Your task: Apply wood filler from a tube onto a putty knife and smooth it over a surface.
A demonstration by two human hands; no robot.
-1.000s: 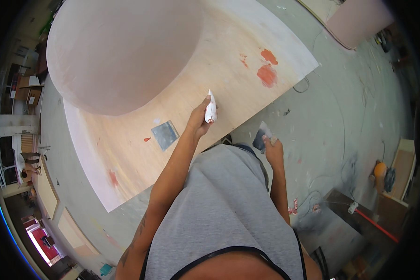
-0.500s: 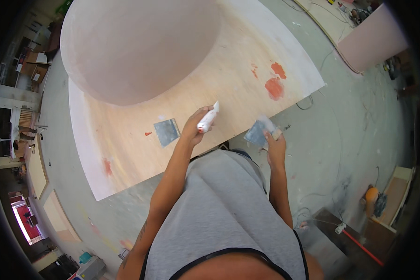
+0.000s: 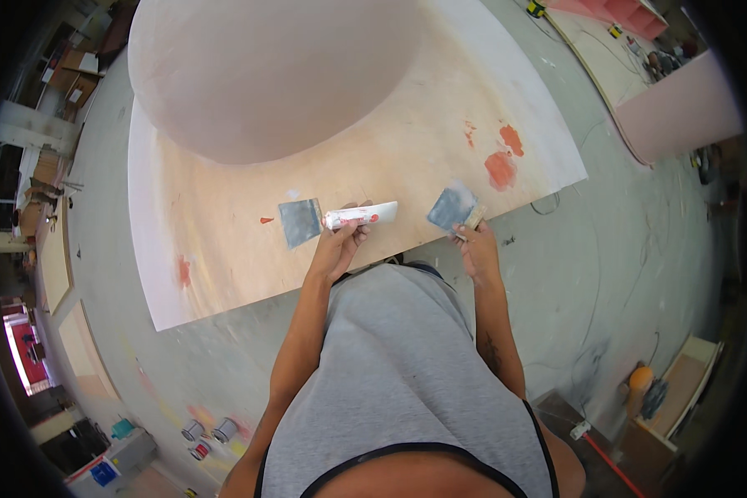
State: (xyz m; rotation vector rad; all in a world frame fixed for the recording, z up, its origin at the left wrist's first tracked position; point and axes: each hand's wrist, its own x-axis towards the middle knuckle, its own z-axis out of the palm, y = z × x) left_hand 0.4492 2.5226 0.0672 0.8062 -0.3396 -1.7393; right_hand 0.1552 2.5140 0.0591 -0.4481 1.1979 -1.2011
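My left hand (image 3: 340,248) is closed around a white tube (image 3: 373,215) with red marks, held level over the near part of a wooden board. Just left of it, a grey putty spreader (image 3: 300,222) lies flat on the board. In my right hand (image 3: 478,246) is another putty spreader (image 3: 452,209) with a grey blade and a pale handle, the fingers closed on the handle. Whitish smears show on its blade. Over the far part of the board (image 3: 373,178) rises a large smooth pinkish dome (image 3: 274,75).
Reddish-orange filler patches (image 3: 500,170) mark the board's right side. Several cans (image 3: 224,429) stand on the floor at lower left. A pink cylinder (image 3: 681,108) is at far right, and an orange round tool (image 3: 641,379) at lower right. Cables run across the floor.
The tube has turned from pointing away to lying crosswise in my left hand. My right hand has moved the spreader slightly up and left, over the board's edge. The view has shifted a little.
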